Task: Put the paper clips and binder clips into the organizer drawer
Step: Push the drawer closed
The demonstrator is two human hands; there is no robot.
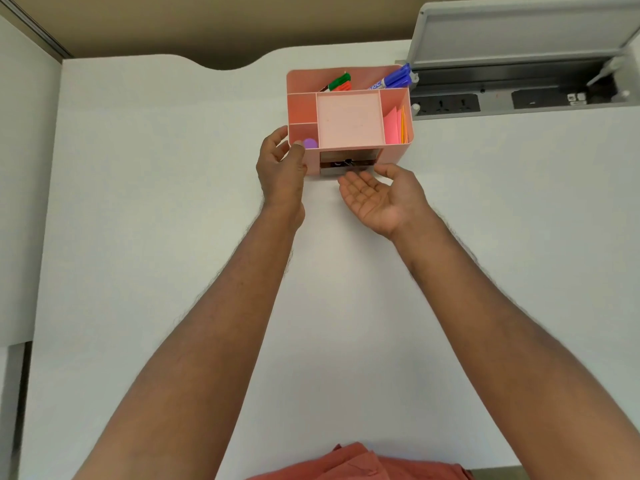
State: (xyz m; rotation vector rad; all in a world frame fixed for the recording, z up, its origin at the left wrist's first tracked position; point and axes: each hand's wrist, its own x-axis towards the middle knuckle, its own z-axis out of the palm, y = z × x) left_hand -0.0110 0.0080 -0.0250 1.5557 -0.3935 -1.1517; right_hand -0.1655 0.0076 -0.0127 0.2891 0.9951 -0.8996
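The pink plastic desk organizer (349, 121) is gripped at its near-left corner by the left hand (281, 168); its small clear drawer (346, 167) at 6 o'clock is barely pulled out, dark binder clips (343, 163) dimly seen inside. The right hand (379, 195) is held palm-up, fingers relaxed and holding nothing, fingertips at the drawer front; paper clips cannot be told apart.

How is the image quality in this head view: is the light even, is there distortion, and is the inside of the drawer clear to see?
Head view: soft, even light on the white desk, only faint shadows beside the right hand; wide-angle distortion bends the desk edges and stretches the forearms; the drawer of the pink organizer is dark and slightly blurred, so its contents are hard to tell.
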